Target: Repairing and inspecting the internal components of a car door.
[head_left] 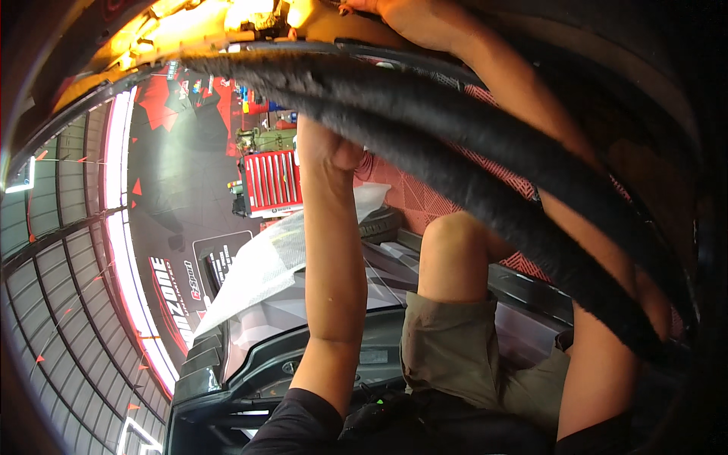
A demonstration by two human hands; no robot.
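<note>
Two long, dark, fuzzy-surfaced strips [455, 182] hang diagonally across the view beneath an orange-lit opening [182, 23] with small fittings along it. My left hand [332, 145] is raised against the lower strip, fingers curled and partly hidden behind it; what they hold cannot be made out. My right arm reaches up behind both strips to my right hand [368, 11] at the top edge of the view, where its closed fingers touch the opening's edge near small fittings. What is between those fingers is too small to name.
My bent knee [451, 235] rises over a dark vehicle body [258, 341] partly covered by translucent wrap [250, 280]. Beyond are a red tool chest [269, 182], a tire [379, 224], red floor tiles [409, 189] and a dark printed wall [163, 189]. A ribbed roof [61, 303] shows at left.
</note>
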